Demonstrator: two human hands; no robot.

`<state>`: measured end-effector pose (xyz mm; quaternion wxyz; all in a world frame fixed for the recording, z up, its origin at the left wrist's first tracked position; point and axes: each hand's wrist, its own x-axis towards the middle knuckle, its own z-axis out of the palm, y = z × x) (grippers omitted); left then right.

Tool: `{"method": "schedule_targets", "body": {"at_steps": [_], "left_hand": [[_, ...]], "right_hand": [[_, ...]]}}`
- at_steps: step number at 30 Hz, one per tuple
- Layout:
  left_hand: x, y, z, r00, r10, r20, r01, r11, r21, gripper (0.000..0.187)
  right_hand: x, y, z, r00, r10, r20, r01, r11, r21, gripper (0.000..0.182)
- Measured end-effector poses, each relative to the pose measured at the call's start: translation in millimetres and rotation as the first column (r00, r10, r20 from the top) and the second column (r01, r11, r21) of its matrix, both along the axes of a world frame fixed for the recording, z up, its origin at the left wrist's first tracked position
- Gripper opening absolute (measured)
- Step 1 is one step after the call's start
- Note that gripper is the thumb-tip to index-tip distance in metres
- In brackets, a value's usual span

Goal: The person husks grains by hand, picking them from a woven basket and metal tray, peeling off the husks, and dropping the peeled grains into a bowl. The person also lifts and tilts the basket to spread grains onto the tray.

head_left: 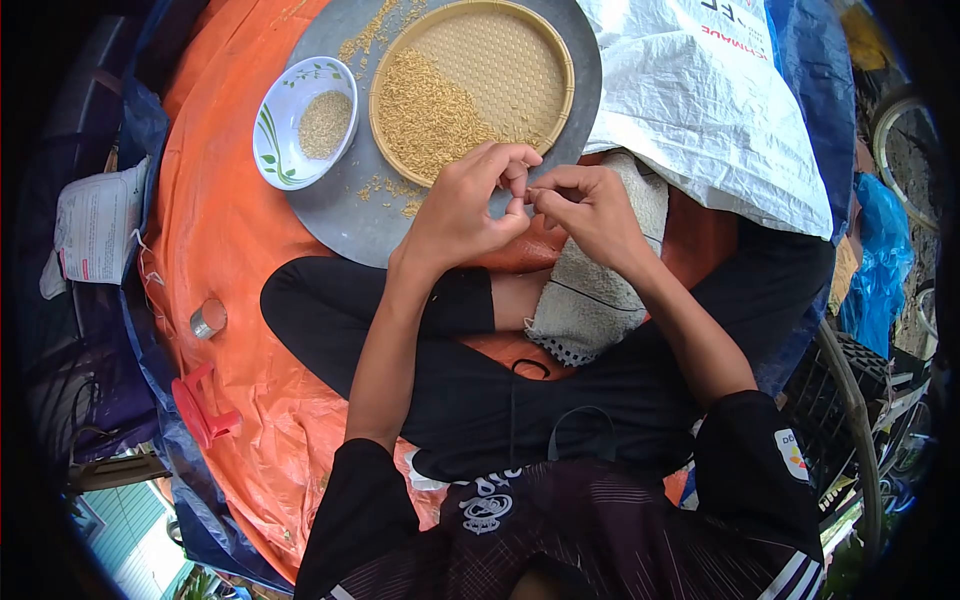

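Note:
My left hand (467, 207) and my right hand (590, 208) meet just below a round woven basket (490, 60). Thumb and forefinger are pinched together on each, and the fingertips of the two almost touch. Whatever lies between them is too small to name. Unhusked golden grain (425, 110) covers the left and lower part of the basket. Left of it, a white bowl with green leaf patterns (275, 125) holds paler grain (325, 125). Both stand on a round grey tray (340, 215), where loose grains lie scattered.
A white sack (710, 130) lies at the upper right. A grey cloth (590, 310) rests between my crossed legs. On the orange tarp (270, 380) at left are a small metal can (208, 319) and a red plastic piece (205, 405).

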<state>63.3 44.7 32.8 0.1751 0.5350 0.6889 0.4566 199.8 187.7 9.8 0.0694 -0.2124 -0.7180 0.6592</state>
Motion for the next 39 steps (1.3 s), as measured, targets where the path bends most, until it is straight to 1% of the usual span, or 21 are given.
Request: {"method": "schedule_targets", "body": {"at_steps": [3, 6, 9, 12, 15, 18, 21, 24, 27, 30, 33, 36, 39], "left_hand": [[-3.8, -2.7, 6.3, 1.000, 0.002, 0.004, -0.002, 1.000, -0.011, 0.044], [-11.7, -7.4, 13.7, 1.000, 0.006, -0.020, -0.007, 0.999, -0.051, 0.041], [-16.1, -10.7, 19.0, 0.998, 0.012, -0.064, -0.016, 0.998, -0.060, 0.036], [-12.1, -9.0, 20.8, 1.000, 0.009, -0.017, -0.009, 0.999, -0.043, 0.032], [-6.6, -6.8, 20.5, 1.000, 0.005, 0.015, -0.004, 1.000, -0.023, 0.028], [-2.6, -5.0, 18.8, 1.000, 0.010, -0.012, -0.010, 1.000, 0.011, 0.026], [-1.6, -3.8, 18.3, 0.999, -0.018, -0.048, 0.020, 0.999, 0.028, 0.026], [-1.9, -3.8, 16.4, 0.998, -0.029, -0.055, 0.033, 0.997, 0.073, 0.025], [-1.9, -3.9, 16.1, 0.999, -0.008, -0.043, 0.012, 0.995, 0.100, 0.028], [-2.2, -4.0, 16.1, 0.998, -0.005, -0.059, 0.011, 0.995, 0.098, 0.028], [-3.9, -3.3, 15.0, 0.995, -0.015, -0.102, 0.026, 0.993, 0.114, 0.027], [-3.1, -5.1, 14.0, 0.999, 0.012, -0.045, -0.007, 0.995, 0.098, 0.027], [-4.4, -5.6, 16.0, 0.999, 0.009, -0.053, -0.005, 0.996, 0.087, 0.027]], "right_hand": [[-1.4, 2.8, 1.7, 0.998, -0.015, -0.062, 0.014, 1.000, -0.011, 0.022], [-0.7, 3.3, 9.0, 1.000, 0.012, -0.019, -0.014, 0.996, -0.085, 0.021], [-0.2, 2.4, 7.6, 0.999, 0.041, -0.024, -0.044, 0.993, -0.107, 0.021], [0.8, 2.3, 6.3, 0.998, 0.047, -0.032, -0.051, 0.992, -0.115, 0.019], [1.1, 1.6, 6.0, 0.997, 0.040, -0.070, -0.046, 0.995, -0.083, 0.017], [1.8, 0.9, 9.4, 0.994, 0.040, -0.097, -0.045, 0.998, -0.052, 0.014], [2.7, 1.3, 4.8, 0.990, 0.041, -0.133, -0.038, 0.999, 0.023, 0.013], [3.0, 0.6, 2.7, 0.985, 0.028, -0.169, -0.031, 0.999, -0.014, 0.013], [2.3, -0.7, 9.6, 0.992, 0.025, -0.124, -0.033, 0.997, -0.066, 0.014], [2.1, -0.2, 5.8, 0.995, 0.035, -0.097, -0.043, 0.996, -0.079, 0.016], [2.0, -1.3, 3.9, 0.996, 0.043, -0.074, -0.046, 0.998, -0.034, 0.017], [1.9, -1.7, 11.7, 0.998, 0.052, -0.035, -0.053, 0.998, -0.033, 0.017], [2.0, -1.4, 10.0, 0.997, 0.045, -0.066, -0.046, 0.999, -0.023, 0.017]]}}
